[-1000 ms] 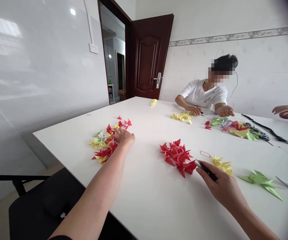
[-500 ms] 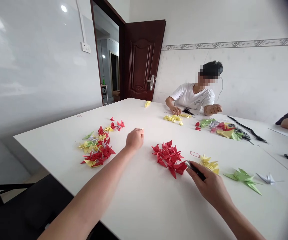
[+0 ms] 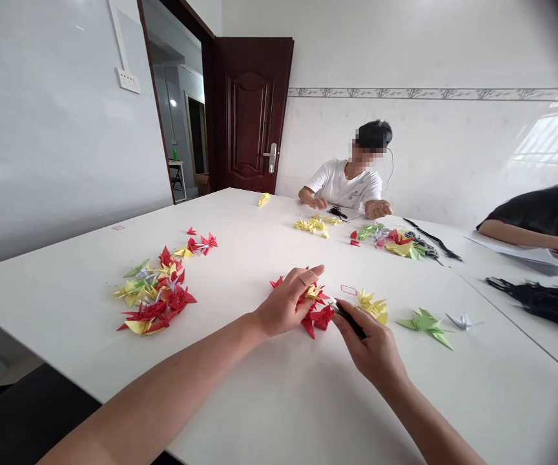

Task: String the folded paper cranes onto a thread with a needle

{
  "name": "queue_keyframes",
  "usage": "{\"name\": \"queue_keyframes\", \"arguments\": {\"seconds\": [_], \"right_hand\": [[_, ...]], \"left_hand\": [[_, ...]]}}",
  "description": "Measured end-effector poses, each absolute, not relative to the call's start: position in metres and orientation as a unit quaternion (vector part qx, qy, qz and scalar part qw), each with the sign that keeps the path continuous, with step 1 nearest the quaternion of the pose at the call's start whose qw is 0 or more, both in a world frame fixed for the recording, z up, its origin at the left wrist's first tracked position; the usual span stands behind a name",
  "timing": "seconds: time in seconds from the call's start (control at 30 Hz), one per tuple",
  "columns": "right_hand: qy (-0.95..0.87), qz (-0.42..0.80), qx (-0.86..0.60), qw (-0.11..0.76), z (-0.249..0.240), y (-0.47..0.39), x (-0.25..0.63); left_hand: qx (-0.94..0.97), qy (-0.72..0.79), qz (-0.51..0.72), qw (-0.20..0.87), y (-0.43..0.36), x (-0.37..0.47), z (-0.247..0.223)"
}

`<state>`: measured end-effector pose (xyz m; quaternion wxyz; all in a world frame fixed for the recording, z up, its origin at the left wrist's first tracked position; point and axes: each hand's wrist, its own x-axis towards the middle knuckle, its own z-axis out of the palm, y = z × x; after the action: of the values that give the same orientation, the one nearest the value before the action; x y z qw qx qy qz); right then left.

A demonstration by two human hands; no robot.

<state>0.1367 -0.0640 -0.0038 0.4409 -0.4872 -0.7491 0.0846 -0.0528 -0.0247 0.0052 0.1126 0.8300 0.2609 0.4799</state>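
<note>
left hand (image 3: pixel 286 303): over red pile (image 3: pixel 315 321), at yellow piece (image 3: pixel 314 292); cannot tell grip.
right hand (image 3: pixel 341 307): grips black tool (image 3: pixel 353 320).
mixed pile (image 3: pixel 155 298): inside table edge (image 3: pixel 41 354).

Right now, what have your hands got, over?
Left hand at yellow paper crane, over red crane pile, grip unclear. Right hand holding black-handled tool. Left hand hides part of pile.

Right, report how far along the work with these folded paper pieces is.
Already set apart by colour: the red pile, yellow pile, green paper and a pale piece. In hand: the left hand appears to hold a yellow piece over the red pile; the right hand grips a black-handled tool. Seemingly left: the mixed-colour pile at the left.
</note>
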Motion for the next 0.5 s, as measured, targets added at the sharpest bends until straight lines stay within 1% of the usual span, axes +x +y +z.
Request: {"name": "queue_keyframes", "arguments": {"seconds": [0.1,0.2,0.37,0.5], "right_hand": [[-0.753,0.082,-0.473,0.451,-0.001,-0.066,0.137],[-0.766,0.095,-0.459,0.44,0.001,-0.067,0.135],[-0.777,0.103,-0.443,0.436,0.0,-0.068,0.133],[-0.782,0.1,-0.454,0.415,-0.002,-0.067,0.135]], "left_hand": [[0.856,0.215,0.464,0.072,-0.029,-0.049,0.008],[0.869,0.195,0.453,0.045,-0.034,-0.046,0.011],[0.878,0.179,0.442,0.038,-0.039,-0.044,0.015],[0.881,0.189,0.431,0.042,-0.039,-0.044,0.014]]}}
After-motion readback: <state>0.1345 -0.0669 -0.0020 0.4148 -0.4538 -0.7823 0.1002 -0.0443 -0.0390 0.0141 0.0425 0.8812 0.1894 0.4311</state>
